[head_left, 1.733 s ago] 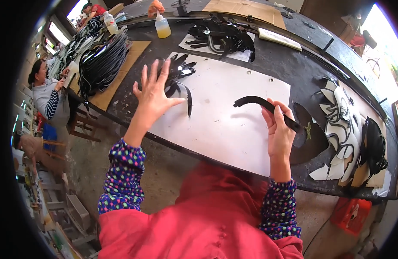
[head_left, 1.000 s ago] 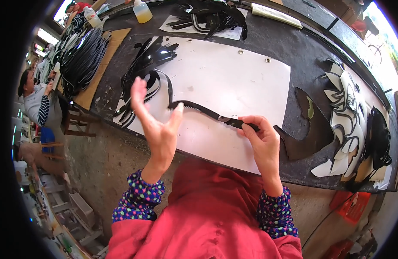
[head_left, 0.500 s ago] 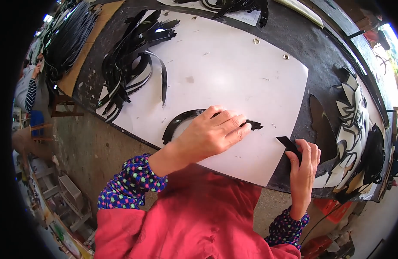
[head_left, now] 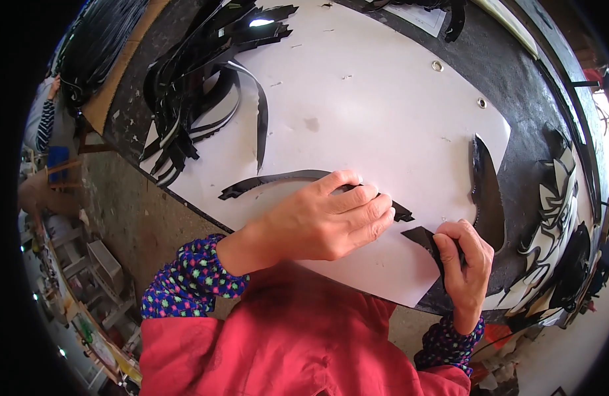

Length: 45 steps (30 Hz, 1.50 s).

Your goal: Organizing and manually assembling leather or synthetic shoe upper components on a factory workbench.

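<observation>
On the white sheet [head_left: 357, 72], my left hand [head_left: 331, 221] lies over a black curved strip [head_left: 271, 178]. Its fingertips press down on the strip near the right end, and the palm hides part of it. The strip's edges look notched at both ends. To the right, my right hand [head_left: 464, 257] pinches a flat black strip [head_left: 420, 236] with a slanted end, close to the first strip but apart from it. Just beyond the right hand curves a dark piece [head_left: 489, 198] with a rough edge; whether it joins the pinched strip I cannot tell.
A heap of black strips [head_left: 185, 99] covers the sheet's far left. White-and-black cut pieces [head_left: 549, 218] are piled on the dark table [head_left: 443, 132] at right. Long black strips [head_left: 100, 53] lie on cardboard at far left. Another person's sleeve [head_left: 45, 125] shows beyond.
The strip under my left hand has straightened out, its left end swinging outward. My right hand has brought its strip closer to it, and the dark piece beyond has shifted left over the sheet.
</observation>
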Each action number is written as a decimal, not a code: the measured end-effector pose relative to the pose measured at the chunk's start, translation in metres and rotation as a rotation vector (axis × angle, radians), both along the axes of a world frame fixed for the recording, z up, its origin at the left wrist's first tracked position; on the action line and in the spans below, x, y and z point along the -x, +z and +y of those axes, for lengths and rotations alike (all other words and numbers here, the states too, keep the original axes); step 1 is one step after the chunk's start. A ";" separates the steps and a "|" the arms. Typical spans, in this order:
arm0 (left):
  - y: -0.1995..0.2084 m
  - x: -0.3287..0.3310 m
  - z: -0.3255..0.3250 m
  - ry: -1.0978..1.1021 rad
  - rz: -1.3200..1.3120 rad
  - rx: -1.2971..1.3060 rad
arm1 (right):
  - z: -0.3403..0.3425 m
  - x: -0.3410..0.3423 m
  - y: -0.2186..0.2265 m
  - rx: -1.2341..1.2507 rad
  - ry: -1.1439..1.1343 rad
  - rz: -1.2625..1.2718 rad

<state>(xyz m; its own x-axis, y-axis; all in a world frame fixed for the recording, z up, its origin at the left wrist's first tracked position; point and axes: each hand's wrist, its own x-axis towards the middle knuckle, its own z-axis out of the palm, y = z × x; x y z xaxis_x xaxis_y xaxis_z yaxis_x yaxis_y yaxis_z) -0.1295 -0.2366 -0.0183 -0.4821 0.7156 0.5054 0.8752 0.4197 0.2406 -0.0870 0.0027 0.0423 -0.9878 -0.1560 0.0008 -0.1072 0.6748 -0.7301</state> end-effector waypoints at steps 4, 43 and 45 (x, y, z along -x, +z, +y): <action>0.003 0.000 0.000 0.003 -0.039 -0.011 | -0.001 0.005 -0.001 -0.013 0.058 -0.110; 0.034 -0.003 0.009 0.119 -0.419 -0.067 | 0.002 0.006 -0.018 0.058 0.073 -0.003; 0.033 -0.004 0.014 0.121 -0.451 -0.117 | 0.003 0.005 -0.020 0.064 0.072 0.013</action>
